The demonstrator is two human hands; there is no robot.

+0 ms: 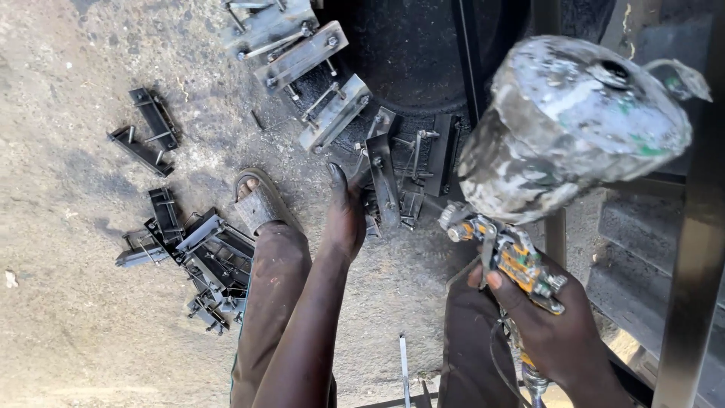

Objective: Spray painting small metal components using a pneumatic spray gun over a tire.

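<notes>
My right hand (555,321) grips a paint-caked spray gun (510,253) by its handle, one finger on the trigger. Its big paint-spattered metal cup (574,125) fills the upper right of the view. My left hand (347,211) reaches down to the ground and holds a black-painted metal bracket (381,181) upright by its edge. More black brackets with bolts (423,155) lie just beyond it on a dark sprayed patch.
Bare grey metal brackets (302,53) lie in a row at the top. Black painted brackets sit at the left (147,128) and in a pile (204,261) by my sandalled foot (257,204). A metal frame (691,249) rises at the right. A thin rod (404,366) lies on the concrete.
</notes>
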